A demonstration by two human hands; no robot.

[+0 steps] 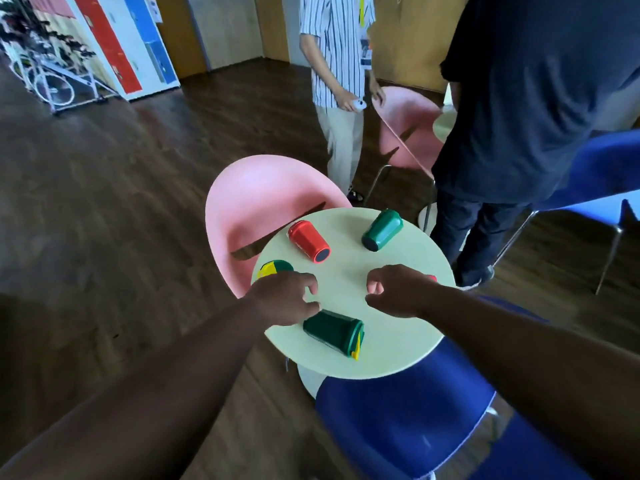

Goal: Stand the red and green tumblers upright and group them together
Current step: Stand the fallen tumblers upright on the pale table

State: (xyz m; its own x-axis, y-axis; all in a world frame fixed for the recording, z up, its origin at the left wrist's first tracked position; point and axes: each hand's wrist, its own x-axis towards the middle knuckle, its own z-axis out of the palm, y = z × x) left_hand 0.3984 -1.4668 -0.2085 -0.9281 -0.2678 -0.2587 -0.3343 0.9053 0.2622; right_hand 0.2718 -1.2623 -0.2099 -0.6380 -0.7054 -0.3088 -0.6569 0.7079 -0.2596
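On the small round pale table (391, 344) a red tumbler (308, 240) lies on its side at the back left. A green tumbler (382, 230) lies on its side at the back right. Another green tumbler (332, 332) with a yellow tab lies on its side at the front. At the left edge a green and yellow lid (275, 268) shows, partly hidden by my left hand (285, 299), which hovers with loosely curled fingers and holds nothing. My right hand (398, 291) hovers over the table's right side, fingers loosely curled, covering most of a red object (432, 278).
A pink chair (252, 199) stands behind the table and a blue chair (405, 410) in front. Two people stand beyond the table, one in a striped shirt (334, 46), one in dark clothes (519, 98) close to the right edge. A second pink chair (405, 126) stands further back.
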